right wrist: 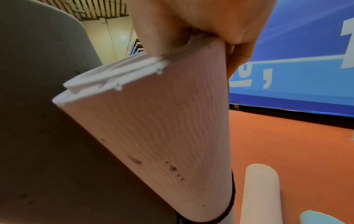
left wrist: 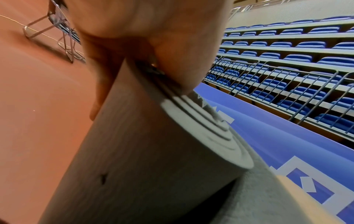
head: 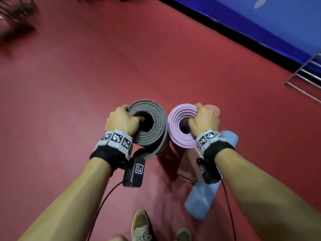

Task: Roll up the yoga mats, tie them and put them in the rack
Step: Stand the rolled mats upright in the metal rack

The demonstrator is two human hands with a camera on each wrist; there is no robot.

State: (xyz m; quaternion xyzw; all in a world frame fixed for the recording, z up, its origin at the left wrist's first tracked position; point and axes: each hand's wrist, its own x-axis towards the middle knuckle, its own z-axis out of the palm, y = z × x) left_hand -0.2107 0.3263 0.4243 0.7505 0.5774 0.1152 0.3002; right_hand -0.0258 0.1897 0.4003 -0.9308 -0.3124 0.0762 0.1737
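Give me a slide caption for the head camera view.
Left hand grips a rolled grey mat, right hand a rolled pink mat.

- A red floor fills nearly the whole head view, with a faint seam running diagonally through the middle.
- A light blue rolled mat lies flat on it at lower right.
- A pink rolled mat lies beside the blue one, just to its left.
- Metal rack bars meet the floor at the right edge.
- Two shoes stand on it at the bottom centre.
- A blue banner borders the floor at upper right.
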